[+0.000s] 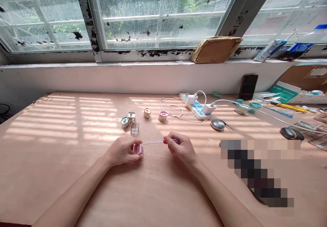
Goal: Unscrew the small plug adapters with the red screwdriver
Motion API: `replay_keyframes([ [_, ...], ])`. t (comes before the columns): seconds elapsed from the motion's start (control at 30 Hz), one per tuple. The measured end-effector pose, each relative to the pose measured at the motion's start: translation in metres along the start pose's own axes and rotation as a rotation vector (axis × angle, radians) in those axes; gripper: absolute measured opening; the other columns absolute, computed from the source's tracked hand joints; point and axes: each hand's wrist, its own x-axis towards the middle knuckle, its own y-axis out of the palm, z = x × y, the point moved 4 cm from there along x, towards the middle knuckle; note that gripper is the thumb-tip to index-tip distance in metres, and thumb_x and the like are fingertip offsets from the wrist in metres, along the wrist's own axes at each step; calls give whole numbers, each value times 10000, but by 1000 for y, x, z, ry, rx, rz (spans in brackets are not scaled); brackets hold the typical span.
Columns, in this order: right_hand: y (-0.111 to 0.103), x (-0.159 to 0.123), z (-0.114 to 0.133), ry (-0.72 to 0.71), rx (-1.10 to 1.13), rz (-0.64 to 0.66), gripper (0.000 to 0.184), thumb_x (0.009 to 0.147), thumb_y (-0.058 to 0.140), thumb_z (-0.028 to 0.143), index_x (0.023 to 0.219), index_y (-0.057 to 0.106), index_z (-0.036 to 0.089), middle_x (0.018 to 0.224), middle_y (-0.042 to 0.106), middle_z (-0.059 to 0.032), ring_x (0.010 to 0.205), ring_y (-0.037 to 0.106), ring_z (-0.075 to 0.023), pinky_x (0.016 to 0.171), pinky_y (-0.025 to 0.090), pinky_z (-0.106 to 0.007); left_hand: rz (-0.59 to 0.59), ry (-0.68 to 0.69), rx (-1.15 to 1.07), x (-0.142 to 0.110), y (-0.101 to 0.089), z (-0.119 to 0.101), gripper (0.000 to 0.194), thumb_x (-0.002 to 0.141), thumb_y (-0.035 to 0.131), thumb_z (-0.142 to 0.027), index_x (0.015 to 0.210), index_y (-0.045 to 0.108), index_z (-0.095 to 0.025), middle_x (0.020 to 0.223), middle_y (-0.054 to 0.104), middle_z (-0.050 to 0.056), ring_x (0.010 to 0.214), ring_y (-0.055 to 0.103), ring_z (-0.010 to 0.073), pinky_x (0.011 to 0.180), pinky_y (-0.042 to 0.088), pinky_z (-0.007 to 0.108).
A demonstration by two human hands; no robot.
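My left hand (pixel 125 151) pinches a small pink plastic piece (pixel 138 149) between thumb and fingers, just above the table. In my right hand (pixel 181 146) is a screwdriver (pixel 155 142), its thin shaft pointing left and its tip at the pink piece; whether the tip touches a screw is too small to tell. Beyond the left hand stand a green-topped small container (pixel 125 122), a cream-topped one (pixel 131 116) and a clear open frame (pixel 134 128). Farther right are an orange-topped container (pixel 147 113) and a red-topped one (pixel 162 116).
A white power strip (pixel 196 108) with plugs and a looping white cable (pixel 176 107) lies at the back. To the right are a silver mouse (pixel 218 124), a black mouse (pixel 291 133), a phone (pixel 248 86), a yellow cutter (pixel 291 107) and a blurred-out dark object (pixel 258 172).
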Motion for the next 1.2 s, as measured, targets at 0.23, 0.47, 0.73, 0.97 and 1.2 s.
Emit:
replay_keyframes([
  [0.23,-15,3,-3,14,117,-209,551,832,633,706,634,566,196,447,413,25,401,337,-107,394,232,-253,-394,271,76,-1,-16,-16,334,882,715,-217,1199,609,-215,1038,741,78,972,700,217,851,567,347],
  [0.47,-17,9,-18,34,128,-233,575,825,626,731,627,562,194,434,377,36,375,312,-102,357,216,-249,-467,372,154,-1,-19,-24,366,909,668,-123,1247,568,-224,1199,720,103,1188,660,235,1067,504,441],
  [0.73,-16,12,-26,65,170,-232,574,804,663,712,608,575,180,465,393,29,377,310,-90,353,191,-237,-481,351,240,-2,-21,-26,351,919,651,-109,1239,565,-225,1218,723,81,1283,601,244,1216,300,540],
  [0.97,-16,11,-27,71,165,-229,574,806,661,710,621,586,172,481,386,34,377,299,-82,348,191,-236,-460,333,163,-2,-18,-18,365,934,636,-119,1276,544,-209,1217,716,104,1201,658,228,1190,373,501],
  [1.2,-16,16,-37,72,220,-242,581,779,693,709,622,586,160,449,394,36,370,307,-74,343,191,-214,-571,200,182,3,-41,7,408,957,629,-207,1356,547,-239,1212,694,99,1127,680,230,944,588,360],
])
